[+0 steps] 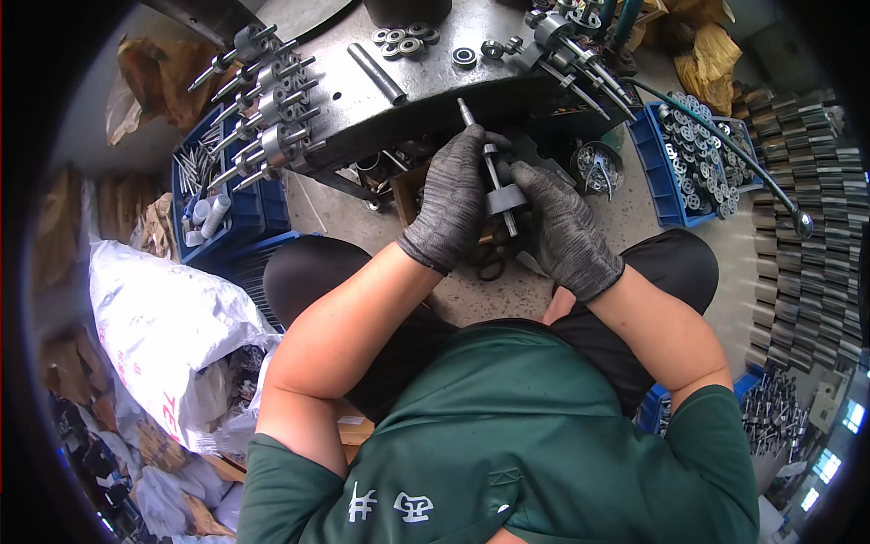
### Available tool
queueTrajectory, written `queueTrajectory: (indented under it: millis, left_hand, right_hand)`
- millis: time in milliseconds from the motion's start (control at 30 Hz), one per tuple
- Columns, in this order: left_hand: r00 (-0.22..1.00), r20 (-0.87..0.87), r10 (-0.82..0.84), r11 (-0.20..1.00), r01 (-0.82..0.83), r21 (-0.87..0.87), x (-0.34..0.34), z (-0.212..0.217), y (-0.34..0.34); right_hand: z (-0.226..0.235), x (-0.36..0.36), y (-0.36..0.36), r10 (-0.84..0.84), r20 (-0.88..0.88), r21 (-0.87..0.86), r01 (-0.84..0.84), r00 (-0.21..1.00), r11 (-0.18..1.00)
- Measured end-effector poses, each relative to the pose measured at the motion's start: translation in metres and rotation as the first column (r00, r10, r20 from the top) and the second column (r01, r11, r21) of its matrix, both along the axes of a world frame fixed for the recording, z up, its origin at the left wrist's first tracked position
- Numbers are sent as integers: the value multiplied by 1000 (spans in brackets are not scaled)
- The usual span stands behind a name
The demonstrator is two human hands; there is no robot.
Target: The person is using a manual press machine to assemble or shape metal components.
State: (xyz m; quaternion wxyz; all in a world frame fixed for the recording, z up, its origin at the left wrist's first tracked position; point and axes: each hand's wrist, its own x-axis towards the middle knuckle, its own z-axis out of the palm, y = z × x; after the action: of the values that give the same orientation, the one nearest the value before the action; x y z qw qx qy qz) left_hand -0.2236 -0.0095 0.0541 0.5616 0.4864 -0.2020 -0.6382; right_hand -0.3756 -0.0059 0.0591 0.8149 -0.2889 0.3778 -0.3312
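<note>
My left hand (450, 199), in a dark grey knit glove, is closed round a metal shaft; only its stepped tip (466, 112) sticks out above the fingers, and the rest is hidden. Close beside it, my gloved right hand (568, 227) is closed on a motor rotor (506, 199), a steel cylinder on a thin shaft with a small bearing-like ring near its upper end. The rotor tilts slightly, lower end toward me, between both hands and in front of the workbench edge (426, 100).
Several rotors (272, 104) line the bench's left side; more (566, 54) lie right. A steel rod (376, 72) and loose bearings (405, 38) lie between. Blue crates (660, 168) hold parts on both sides. A flexible-necked lamp (802, 223) reaches in right; a white sack (172, 335) stands left.
</note>
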Motion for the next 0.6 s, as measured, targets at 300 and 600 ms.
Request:
queueTrajectory:
  millis: [300,600]
  left_hand:
    - [997,32,-69,991,72,-112,10,12,6]
    - [975,170,-140,909,195,-368,14,27,10]
  right_hand:
    - [-6,-10,-5,-5,156,122,-14,988,992]
    - [31,-5,-5,-171,273,229,109,947,967]
